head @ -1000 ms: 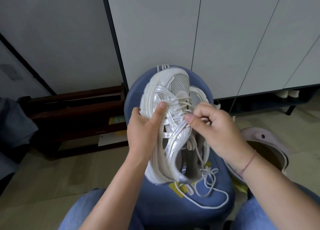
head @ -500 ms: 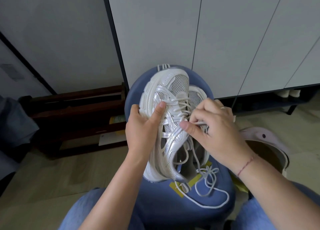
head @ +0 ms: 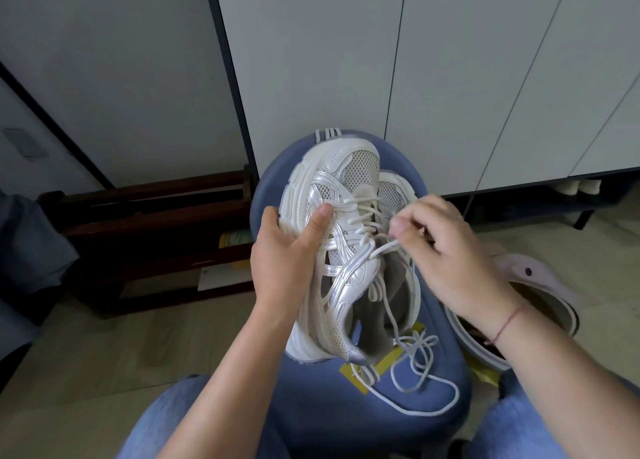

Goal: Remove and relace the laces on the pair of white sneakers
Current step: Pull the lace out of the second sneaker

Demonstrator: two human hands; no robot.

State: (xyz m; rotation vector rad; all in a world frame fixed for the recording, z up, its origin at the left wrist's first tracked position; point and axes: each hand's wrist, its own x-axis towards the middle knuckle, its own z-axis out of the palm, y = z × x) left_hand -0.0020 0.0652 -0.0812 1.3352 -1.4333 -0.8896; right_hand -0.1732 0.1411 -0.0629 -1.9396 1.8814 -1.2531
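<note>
Pinching round cord lace [head: 382, 249] on mesh sneaker [head: 341, 251].

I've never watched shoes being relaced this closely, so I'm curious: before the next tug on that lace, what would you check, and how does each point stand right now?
1. Steady hold: ok. The left hand grips the sneaker by its side.
2. Grip on the lace: ok. The right hand pinches a loop of it by the upper eyelets.
3. Fully unthreaded: not ok. Several crossings are threaded toward the toe.
4. No knots in the loose end: cannot tell. It lies in overlapping loops on the blue stool.
5. Laces of the second sneaker: cannot tell. It is mostly hidden.
</note>
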